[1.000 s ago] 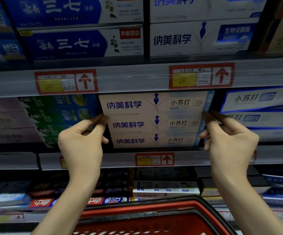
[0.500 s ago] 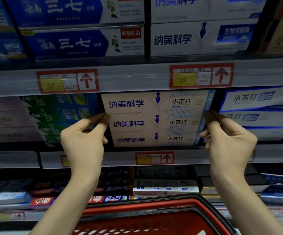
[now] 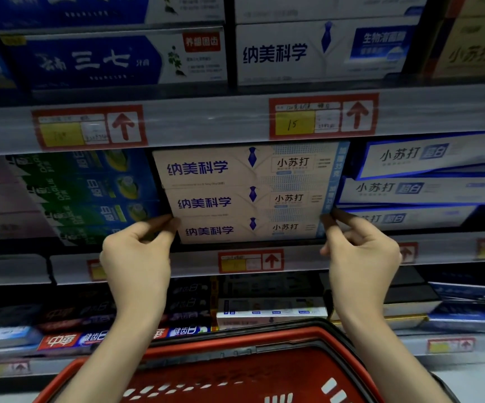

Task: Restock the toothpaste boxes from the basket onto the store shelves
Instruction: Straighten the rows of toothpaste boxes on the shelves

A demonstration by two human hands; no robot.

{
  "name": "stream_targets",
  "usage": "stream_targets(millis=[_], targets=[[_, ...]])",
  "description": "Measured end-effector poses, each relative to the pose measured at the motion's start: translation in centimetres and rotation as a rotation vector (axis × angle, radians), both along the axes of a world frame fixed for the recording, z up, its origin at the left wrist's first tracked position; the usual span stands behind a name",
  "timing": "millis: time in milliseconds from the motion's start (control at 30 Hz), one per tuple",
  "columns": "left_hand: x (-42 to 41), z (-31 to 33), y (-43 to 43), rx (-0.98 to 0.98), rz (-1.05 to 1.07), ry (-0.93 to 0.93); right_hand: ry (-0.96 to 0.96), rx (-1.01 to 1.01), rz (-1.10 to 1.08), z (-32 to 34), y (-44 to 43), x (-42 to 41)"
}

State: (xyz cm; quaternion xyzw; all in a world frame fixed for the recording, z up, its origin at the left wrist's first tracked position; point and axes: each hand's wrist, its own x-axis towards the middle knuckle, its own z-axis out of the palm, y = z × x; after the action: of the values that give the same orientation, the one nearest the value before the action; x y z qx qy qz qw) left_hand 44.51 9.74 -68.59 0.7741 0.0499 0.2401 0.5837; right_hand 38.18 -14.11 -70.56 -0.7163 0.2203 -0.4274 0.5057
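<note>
Single head view – close, facing shelves (image 3: pixel 235 123) straight on, tilted slightly down – basket rim (image 3: pixel 235 341) at bottom

Matt beige cardboard toothpaste boxes (image 3: pixel 244 196), glossy red plastic basket (image 3: pixel 235 370), shiny clear shelf strip (image 3: pixel 206 123)

The stack of three beige toothpaste boxes (image 3: pixel 244 196) at mid-frame fills its slot right up under the upper shelf rail (image 3: pixel 206 120), so nothing fits above it. Green boxes (image 3: pixel 90 196) crowd its left side and blue-and-white boxes (image 3: pixel 421 190) its right. Only thin dark gaps remain there, where the left hand (image 3: pixel 136 257) and right hand (image 3: pixel 363 254) pinch its lower corners. There is open air in front of the shelves, above the red basket (image 3: pixel 235 341).
</note>
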Motion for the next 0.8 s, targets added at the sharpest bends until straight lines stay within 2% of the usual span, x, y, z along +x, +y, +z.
stream_targets(millis=[300, 467, 633, 800], targets=[[-0.8, -0.2, 0.0, 0.041, 0.046, -0.004, 0.047, 0.006, 0.033, 0.4, -0.2, -0.5], [-2.5, 0.4, -2.1, 0.002, 0.156, -0.052, -0.032, 0.067, 0.06, 1.4, -2.1, -2.9], [-5.9, 2.5, -7.7, 0.019, -0.002, -0.134, -0.057, 0.072, 0.009, 2.5, -6.8, -5.2], [-8.2, 3.3, -14.6, 0.049, -0.235, -0.084, -0.051, -0.001, 0.013, 4.3, -11.6, -7.0]])
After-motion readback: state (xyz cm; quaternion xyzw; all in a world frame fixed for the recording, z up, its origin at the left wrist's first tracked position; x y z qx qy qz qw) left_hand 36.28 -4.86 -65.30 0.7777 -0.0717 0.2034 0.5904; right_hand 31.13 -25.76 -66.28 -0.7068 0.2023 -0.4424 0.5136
